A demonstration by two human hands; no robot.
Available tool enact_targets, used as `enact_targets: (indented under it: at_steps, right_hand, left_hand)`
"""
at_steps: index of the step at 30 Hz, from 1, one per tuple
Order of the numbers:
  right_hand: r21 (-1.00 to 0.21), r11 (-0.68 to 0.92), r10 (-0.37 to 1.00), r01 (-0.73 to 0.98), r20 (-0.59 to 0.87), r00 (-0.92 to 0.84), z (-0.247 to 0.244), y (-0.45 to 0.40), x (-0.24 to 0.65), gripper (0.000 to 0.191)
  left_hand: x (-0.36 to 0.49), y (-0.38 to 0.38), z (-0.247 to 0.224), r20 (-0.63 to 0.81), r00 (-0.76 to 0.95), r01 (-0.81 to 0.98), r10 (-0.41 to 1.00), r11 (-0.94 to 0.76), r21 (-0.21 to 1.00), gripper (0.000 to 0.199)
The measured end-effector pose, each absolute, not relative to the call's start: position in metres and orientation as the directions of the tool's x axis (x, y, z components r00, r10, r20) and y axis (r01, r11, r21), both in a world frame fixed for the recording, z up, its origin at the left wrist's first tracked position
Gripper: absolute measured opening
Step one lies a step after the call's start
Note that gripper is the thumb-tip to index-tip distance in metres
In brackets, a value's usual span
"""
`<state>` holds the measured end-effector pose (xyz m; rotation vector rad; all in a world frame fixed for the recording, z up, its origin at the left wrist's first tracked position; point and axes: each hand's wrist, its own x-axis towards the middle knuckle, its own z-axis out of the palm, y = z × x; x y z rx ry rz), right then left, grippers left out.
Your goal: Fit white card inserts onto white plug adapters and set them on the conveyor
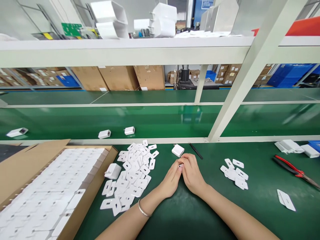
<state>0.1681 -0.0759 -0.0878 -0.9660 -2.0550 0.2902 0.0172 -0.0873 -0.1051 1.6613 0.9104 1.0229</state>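
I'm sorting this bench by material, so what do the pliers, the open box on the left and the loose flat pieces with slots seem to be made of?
Pliers: bare grey metal jaws; red and black grips, probably plastic or rubber.
Open box: matte brown cardboard, judging by its colour and folded flap.
Slotted pieces: smooth white, likely plastic, though coated card is possible.

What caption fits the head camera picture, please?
Bare left hand and right hand hold a small white piece over a green table, near flat white slotted plates.
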Motion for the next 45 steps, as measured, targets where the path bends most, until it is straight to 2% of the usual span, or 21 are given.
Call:
enact_targets:
  at_steps: [3,6,10,14,17,21,25,31,39,45]
  right_hand:
    - [-0.657,0.634,0.773,0.408,0.529,-0.350,-0.088,-0.078,0.169,0.027]
    - [-0.737,0.593,0.799,0.325,0.490,-0.348,-0.090,-0.079,0.170,0.029]
    - [-0.772,0.550,0.832,0.320,0.468,-0.299,-0.094,-0.076,0.173,0.028]
    - [-0.760,0.500,0.866,0.415,0.430,-0.255,-0.094,-0.070,0.180,0.029]
    - [-0.770,0.440,0.891,0.462,0.311,-0.330,-0.091,-0.068,0.186,0.036]
    - [-0.831,0.364,0.883,0.421,0.165,-0.439,-0.089,-0.070,0.186,0.043]
    - [-0.884,0.324,0.876,0.338,0.145,-0.459,-0.091,-0.067,0.185,0.045]
    - [-0.890,0.259,0.898,0.376,0.079,-0.433,-0.096,-0.063,0.186,0.050]
    - [-0.922,0.220,0.917,0.318,0.084,-0.390,-0.098,-0.062,0.186,0.050]
    - [-0.934,0.191,0.903,0.301,0.047,-0.428,-0.095,-0.061,0.186,0.041]
  left_hand:
    - [0.017,-0.086,-0.106,0.230,0.379,0.101,0.896,-0.287,0.953,0.043]
    - [0.016,-0.086,-0.106,0.244,0.383,0.095,0.891,-0.300,0.949,0.041]
    - [0.016,-0.087,-0.110,0.276,0.363,0.057,0.890,-0.317,0.947,0.040]
    - [0.019,-0.090,-0.113,0.315,0.267,-0.017,0.911,-0.322,0.947,0.039]
    - [0.018,-0.092,-0.114,0.395,0.222,-0.054,0.891,-0.394,0.918,0.037]
    - [0.014,-0.094,-0.115,0.453,0.207,0.021,0.867,-0.467,0.884,0.036]
    - [0.011,-0.093,-0.116,0.400,0.215,0.111,0.891,-0.430,0.896,0.038]
    - [0.009,-0.088,-0.117,0.306,0.201,0.157,0.931,-0.339,0.928,0.041]
    - [0.007,-0.087,-0.115,0.149,0.222,0.220,0.964,-0.198,0.955,0.046]
    - [0.007,-0.084,-0.116,0.184,0.238,0.139,0.954,-0.221,0.965,0.040]
